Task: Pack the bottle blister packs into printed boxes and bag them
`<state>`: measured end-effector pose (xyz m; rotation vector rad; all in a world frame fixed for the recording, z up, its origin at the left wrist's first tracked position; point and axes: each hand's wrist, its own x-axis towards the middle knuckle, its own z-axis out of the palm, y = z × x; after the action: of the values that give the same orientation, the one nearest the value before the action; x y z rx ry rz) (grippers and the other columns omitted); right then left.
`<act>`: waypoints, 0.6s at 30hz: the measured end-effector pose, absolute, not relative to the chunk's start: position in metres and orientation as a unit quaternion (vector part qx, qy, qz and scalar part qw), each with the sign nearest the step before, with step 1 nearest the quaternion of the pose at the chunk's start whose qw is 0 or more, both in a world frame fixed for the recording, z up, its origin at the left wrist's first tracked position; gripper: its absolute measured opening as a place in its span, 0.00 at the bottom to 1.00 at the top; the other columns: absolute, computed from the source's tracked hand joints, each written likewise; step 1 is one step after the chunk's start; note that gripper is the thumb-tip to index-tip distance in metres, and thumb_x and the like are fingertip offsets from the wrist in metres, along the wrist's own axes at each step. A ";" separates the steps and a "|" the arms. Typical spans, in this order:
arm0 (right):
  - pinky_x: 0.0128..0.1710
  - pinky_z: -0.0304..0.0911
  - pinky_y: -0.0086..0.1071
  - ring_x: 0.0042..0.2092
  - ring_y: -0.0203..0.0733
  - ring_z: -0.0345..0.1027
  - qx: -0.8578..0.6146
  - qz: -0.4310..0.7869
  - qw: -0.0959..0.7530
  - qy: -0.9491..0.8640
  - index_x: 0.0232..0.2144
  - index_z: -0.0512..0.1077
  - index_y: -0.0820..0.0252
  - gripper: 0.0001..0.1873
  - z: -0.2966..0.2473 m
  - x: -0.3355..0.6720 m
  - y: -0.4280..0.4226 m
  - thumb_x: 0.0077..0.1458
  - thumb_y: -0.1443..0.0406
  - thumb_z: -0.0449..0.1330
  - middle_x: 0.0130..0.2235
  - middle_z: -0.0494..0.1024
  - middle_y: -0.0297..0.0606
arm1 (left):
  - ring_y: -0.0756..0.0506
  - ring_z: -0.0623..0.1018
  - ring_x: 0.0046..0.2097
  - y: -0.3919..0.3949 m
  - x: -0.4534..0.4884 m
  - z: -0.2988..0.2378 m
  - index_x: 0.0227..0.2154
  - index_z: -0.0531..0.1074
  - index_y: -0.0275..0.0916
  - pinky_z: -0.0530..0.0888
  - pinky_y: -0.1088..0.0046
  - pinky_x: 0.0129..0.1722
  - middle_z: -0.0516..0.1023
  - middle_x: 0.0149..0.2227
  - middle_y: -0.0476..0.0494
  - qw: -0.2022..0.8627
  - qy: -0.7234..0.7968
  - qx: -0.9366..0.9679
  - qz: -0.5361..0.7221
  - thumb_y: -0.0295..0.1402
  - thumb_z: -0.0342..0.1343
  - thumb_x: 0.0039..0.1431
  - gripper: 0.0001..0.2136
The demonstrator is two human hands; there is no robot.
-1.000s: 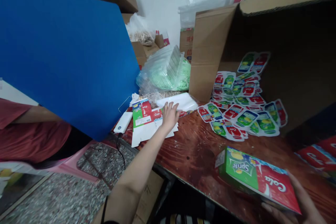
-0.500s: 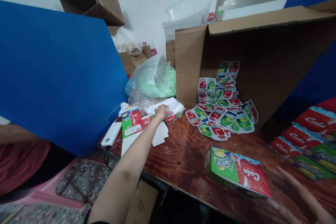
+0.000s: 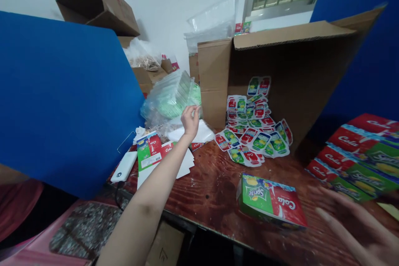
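Note:
My left hand (image 3: 190,119) is stretched out over the far left of the wooden table (image 3: 215,191). Its fingers are raised and loosely apart at the edge of a clear bag of green pieces (image 3: 170,99), just above a white stack (image 3: 202,134). It holds nothing that I can see. My right hand (image 3: 352,228) hovers blurred at the lower right, fingers spread and empty. Left of it a folded Sprite and Cola carton (image 3: 271,201) lies on the table, a small gap away.
Flat carton blanks (image 3: 149,151) and a white power bank (image 3: 124,166) lie by the table's left edge. Printed die-cut labels (image 3: 255,131) spill from a big cardboard box on its side (image 3: 215,79). Finished cartons (image 3: 358,153) are stacked right. A blue partition (image 3: 62,99) stands left, a person in red (image 3: 15,199) behind it.
My right hand let go of the folded carton, which now lies on the table, and drew back open. My left hand rose from the white stack to the bag's edge.

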<state>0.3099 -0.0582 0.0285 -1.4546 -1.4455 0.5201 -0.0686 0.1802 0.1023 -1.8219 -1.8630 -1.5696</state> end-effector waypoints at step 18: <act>0.25 0.65 0.27 0.24 0.34 0.68 -0.448 0.510 0.625 -0.385 0.37 0.72 0.54 0.11 0.056 0.237 -0.057 0.53 0.57 0.63 0.30 0.76 0.33 | 0.43 0.75 0.47 -0.029 0.017 0.099 0.44 0.71 0.42 0.70 0.57 0.52 0.78 0.43 0.42 0.056 -0.413 -0.743 -0.524 0.36 0.61 0.55 0.14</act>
<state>0.2370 -0.0571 0.0560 -1.0285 -0.8835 1.1698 0.0171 -0.0292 0.0985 -2.2540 -1.2536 -1.5895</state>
